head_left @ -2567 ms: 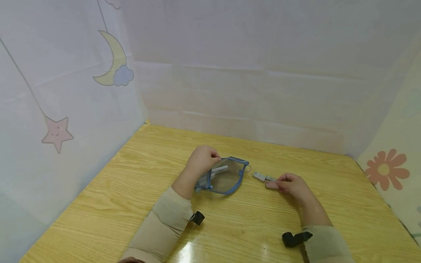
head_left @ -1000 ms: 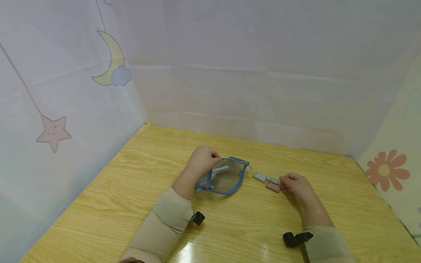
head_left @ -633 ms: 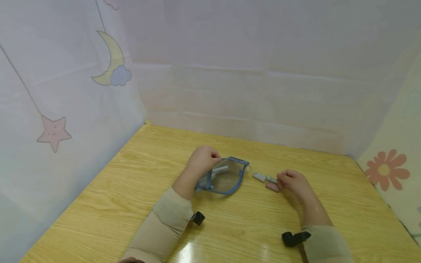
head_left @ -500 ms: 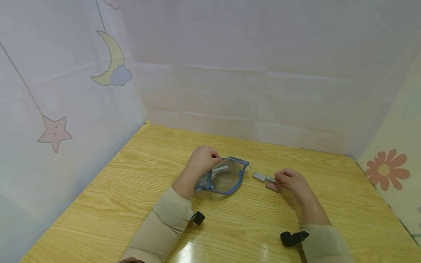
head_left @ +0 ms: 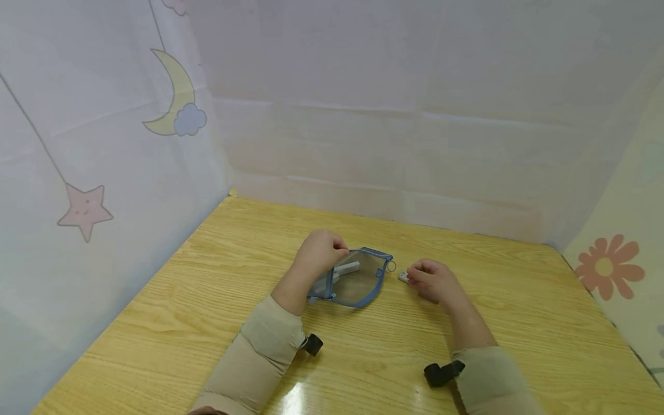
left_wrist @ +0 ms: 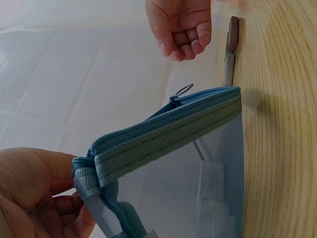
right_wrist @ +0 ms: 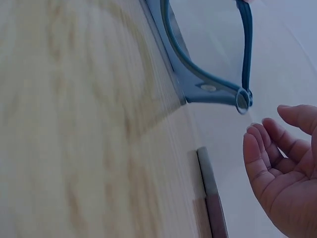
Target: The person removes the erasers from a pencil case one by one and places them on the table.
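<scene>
My left hand pinches the upper rim of a blue zippered mesh pouch, tilted with its mouth facing right in the head view. White rectangular pieces show inside it. Just right of the pouch, my right hand hovers over small flat blocks, its fingers loosely bent and thumb apart. Nothing shows between those fingers in the right wrist view. A grey block and a pink-brown block lie on the table below that hand. The green block seen earlier is hidden in the head view.
The wood-grain table meets pale fabric walls at the back and sides. A ring hangs from the pouch's right corner. Each sleeve has a black wrist camera, one left and one right.
My right hand has let go of the pink block, setting it beside the green and grey ones. It has since moved left over the blocks. My left hand stays still on the pouch.
</scene>
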Demonstrator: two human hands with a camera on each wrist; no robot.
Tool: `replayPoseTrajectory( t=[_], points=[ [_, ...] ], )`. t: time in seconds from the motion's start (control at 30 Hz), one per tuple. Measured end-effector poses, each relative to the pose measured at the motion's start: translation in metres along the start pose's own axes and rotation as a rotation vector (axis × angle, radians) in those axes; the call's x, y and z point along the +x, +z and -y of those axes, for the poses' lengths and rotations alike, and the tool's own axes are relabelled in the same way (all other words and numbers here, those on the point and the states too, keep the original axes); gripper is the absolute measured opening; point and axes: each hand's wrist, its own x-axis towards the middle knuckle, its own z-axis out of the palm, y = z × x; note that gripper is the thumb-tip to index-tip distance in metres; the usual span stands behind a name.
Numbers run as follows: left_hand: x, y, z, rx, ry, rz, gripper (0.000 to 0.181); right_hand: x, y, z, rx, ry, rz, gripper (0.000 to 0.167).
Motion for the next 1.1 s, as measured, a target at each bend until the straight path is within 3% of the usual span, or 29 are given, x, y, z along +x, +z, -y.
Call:
replayPoseTrajectory(
  t=[0.17,0.3,0.5,0.93,1.1],
  points=[
    [0.0,0.0,0.0,0.005,0.004,0.0,0.013,0.006,0.014,0.003,-0.008,-0.049,0.025,0.033],
    [0.0,0.0,0.001,0.004,0.012,-0.006,0.013,0.009,0.026,0.005,0.044,-0.1,0.066,0.03],
    [0.0,0.001,0.001,-0.009,0.014,-0.012,0.013,0.008,0.042,0.012,0.05,-0.116,0.102,0.026],
    [-0.001,0.0,-0.001,-0.009,0.027,-0.004,0.014,0.011,0.074,0.018,-0.161,-0.125,0.104,0.03],
    [0.0,0.001,-0.001,-0.016,0.03,-0.001,0.013,0.012,0.085,0.02,-0.159,-0.116,0.107,0.038]
  ],
)
